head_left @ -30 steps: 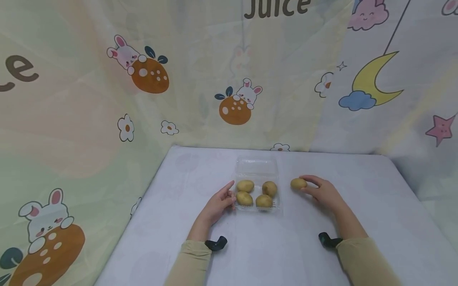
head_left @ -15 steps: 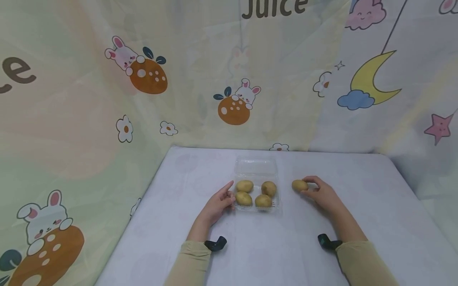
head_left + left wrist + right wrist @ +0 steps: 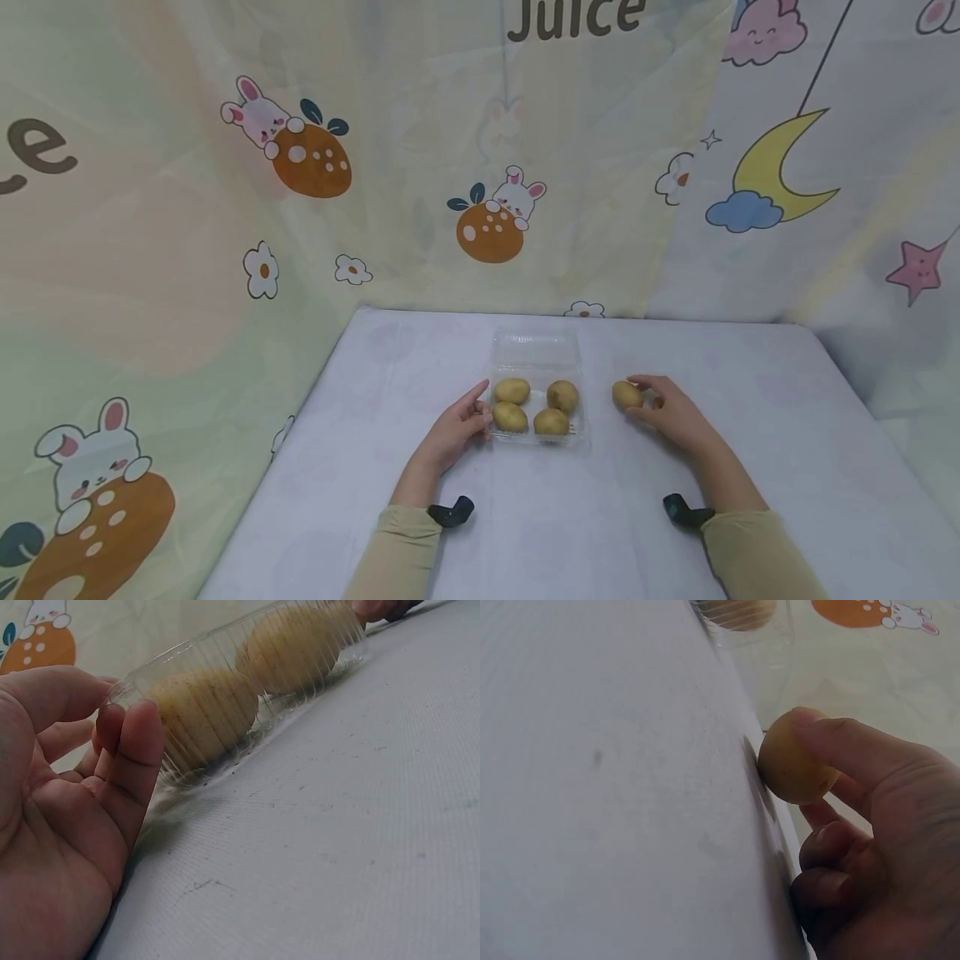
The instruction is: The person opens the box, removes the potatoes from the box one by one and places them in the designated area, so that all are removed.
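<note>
A clear plastic clamshell container (image 3: 537, 439) stands on the table with its lid folded back, holding several small yellow potatoes (image 3: 510, 417). My left hand (image 3: 454, 431) is at its near left corner; the left wrist view shows the thumb and curled fingers (image 3: 139, 739) pinching the ribbed wall beside a potato (image 3: 206, 716). To the right of the container, my right hand (image 3: 677, 414) pinches a loose potato (image 3: 626, 395) between thumb and fingertips. In the right wrist view this potato (image 3: 791, 761) is right at the tabletop, the thumb over its upper part.
A white cloth covers the table (image 3: 570, 525). Behind it hangs a printed curtain (image 3: 405, 167) with rabbits and a moon. The container's raised lid (image 3: 536, 348) faces the back edge. Dark wrist cameras (image 3: 452, 512) sit on both wrists.
My right hand has shifted slightly toward me, and the potato in its fingers has turned from lying crosswise to a tilted angle. The left hand and the container stay in place.
</note>
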{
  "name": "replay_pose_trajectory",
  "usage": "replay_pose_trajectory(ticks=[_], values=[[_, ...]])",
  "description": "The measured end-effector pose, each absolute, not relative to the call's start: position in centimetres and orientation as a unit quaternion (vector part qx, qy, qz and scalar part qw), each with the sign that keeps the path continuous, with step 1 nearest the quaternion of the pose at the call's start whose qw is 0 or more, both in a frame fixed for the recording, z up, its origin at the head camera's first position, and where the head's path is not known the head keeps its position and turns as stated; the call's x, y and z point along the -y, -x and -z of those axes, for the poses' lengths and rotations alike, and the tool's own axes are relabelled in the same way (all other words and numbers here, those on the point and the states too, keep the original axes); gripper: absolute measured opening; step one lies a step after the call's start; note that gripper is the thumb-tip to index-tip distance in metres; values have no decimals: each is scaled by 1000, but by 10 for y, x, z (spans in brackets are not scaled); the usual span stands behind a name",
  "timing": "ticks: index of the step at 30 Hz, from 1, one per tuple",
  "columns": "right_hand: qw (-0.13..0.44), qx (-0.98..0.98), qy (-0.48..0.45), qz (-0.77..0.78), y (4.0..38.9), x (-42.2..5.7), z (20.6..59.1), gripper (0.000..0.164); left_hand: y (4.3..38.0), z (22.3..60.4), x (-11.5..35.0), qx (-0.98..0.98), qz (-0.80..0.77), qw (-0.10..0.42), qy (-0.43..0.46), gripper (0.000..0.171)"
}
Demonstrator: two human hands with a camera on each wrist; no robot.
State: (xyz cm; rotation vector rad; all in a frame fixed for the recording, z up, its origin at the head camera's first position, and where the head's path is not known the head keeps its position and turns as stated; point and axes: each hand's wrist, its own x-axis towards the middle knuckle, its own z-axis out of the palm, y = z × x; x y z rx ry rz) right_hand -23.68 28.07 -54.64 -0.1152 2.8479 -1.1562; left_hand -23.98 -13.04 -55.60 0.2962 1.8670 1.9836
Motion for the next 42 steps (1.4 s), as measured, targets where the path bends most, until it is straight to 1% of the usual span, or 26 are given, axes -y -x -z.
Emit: replay_pose_trajectory(ticks=[4,12,22,27,34,42], values=[[31,-931,43,361,239,-277,546,70,240,555,131,-666,-711,201,-103,72],[72,-928,12,366,235,-271,542,75,240,557,130,-670,-708,199,-100,73],[56,-935,6,350,237,-271,548,81,239,555,130,-671,-707,197,-98,72],[54,-937,17,345,236,-271,547,83,239,555,129,-670,-710,195,-98,70],[49,-937,37,344,237,-271,547,86,239,557,129,-669,-709,197,-103,73],[61,-934,32,350,234,-270,545,82,238,555,129,-675,-704,193,-106,71]])
